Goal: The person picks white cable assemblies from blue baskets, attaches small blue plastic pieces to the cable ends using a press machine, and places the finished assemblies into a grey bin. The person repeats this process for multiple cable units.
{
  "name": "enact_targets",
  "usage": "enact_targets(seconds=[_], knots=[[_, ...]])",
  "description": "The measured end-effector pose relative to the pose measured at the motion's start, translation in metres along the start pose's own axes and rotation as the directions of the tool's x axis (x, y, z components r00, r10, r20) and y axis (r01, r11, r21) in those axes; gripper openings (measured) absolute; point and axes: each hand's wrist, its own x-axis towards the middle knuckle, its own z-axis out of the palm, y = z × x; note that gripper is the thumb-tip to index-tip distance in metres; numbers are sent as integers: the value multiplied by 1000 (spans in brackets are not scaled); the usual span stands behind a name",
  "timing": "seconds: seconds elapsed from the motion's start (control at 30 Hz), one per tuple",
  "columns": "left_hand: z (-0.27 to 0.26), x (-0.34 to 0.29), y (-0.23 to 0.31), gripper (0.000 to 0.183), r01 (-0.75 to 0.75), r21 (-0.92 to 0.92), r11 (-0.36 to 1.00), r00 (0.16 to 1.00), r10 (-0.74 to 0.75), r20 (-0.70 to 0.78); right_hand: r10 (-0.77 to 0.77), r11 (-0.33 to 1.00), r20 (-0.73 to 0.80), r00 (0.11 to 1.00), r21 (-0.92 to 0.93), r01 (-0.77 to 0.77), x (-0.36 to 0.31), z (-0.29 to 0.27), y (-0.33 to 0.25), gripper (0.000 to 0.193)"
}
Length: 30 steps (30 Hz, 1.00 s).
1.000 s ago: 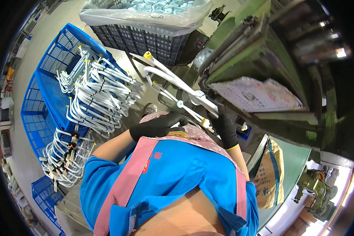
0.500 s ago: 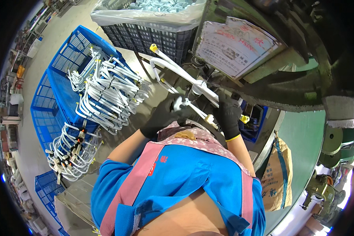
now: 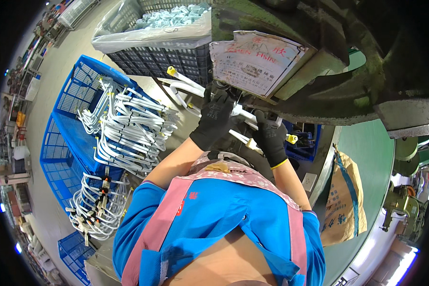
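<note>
A white bent tube assembly [image 3: 189, 87] with yellow end caps lies across the work spot below the machine head. My left hand [image 3: 214, 121], in a black glove, is closed around it just under the machine; its fingertips are partly hidden there. My right hand [image 3: 271, 140], gloved in black with a yellow cuff edge, is closed on the assembly's right part, and a yellow cap [image 3: 291, 138] sticks out beyond it. Between my hands a thinner white rod [image 3: 238, 137] with a cream fitting shows.
The dark green machine [image 3: 329, 95] with a worn paper label overhangs from the right. At left, blue crates [image 3: 69, 128] hold several bundles of white tubes [image 3: 128, 126]. A black crate [image 3: 169, 59] of pale blue parts stands ahead. A brown sack [image 3: 343, 200] leans on the green surface [image 3: 367, 157].
My left hand has moved up and right from a small white piece to the tube under the machine. My right hand stays on the assembly. The view has shifted slightly.
</note>
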Motion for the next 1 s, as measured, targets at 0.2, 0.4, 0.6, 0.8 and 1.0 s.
enact_targets(seconds=[0.2, 0.4, 0.6, 0.8, 1.0], knots=[[-5, 1, -16, 71, -168, 86, 982, 984, 161, 79, 127, 992, 117, 985, -42, -123, -1, 1, -4, 52], [-31, 8, -98, 36, -174, 62, 983, 980, 166, 112, 148, 987, -1, 989, -65, -148, -7, 13, -2, 63], [-4, 8, -132, 27, -327, 149, 933, 945, 318, 80, 36, 998, -138, 990, -52, -44, -7, 52, 28, 51], [3, 10, -137, 13, -406, 97, 909, 913, 408, -2, 247, 967, 46, 968, -80, -243, -15, 34, 11, 58], [0, 11, -133, 14, -410, 102, 906, 910, 415, -25, 168, 983, -13, 986, -73, -169, 9, -1, -10, 33]])
